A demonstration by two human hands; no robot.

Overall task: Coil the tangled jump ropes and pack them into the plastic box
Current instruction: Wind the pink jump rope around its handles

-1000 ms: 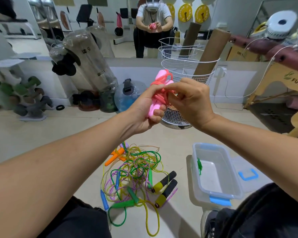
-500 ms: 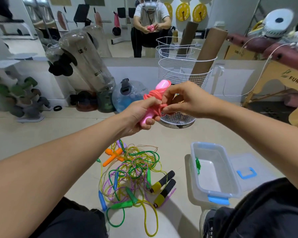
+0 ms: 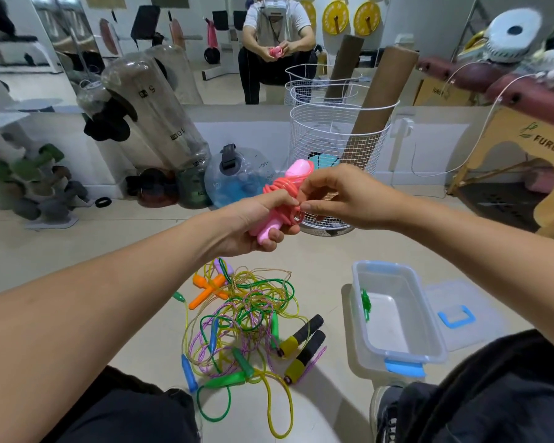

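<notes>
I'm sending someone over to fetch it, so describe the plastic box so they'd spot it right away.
Start from the tangled jump ropes on the floor; the plastic box sits just right of them. It is clear with blue clips, open, its lid lying beside it, and a small green item inside.

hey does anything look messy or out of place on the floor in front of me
Yes: a pile of tangled yellow, green and purple jump ropes sprawls uncoiled on the floor, left of the clear plastic box. The box's lid lies off, beside it. Nothing looks damaged.

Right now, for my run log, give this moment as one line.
left hand: holds pink jump rope | right hand: pinches cord | clear plastic box: open
</notes>
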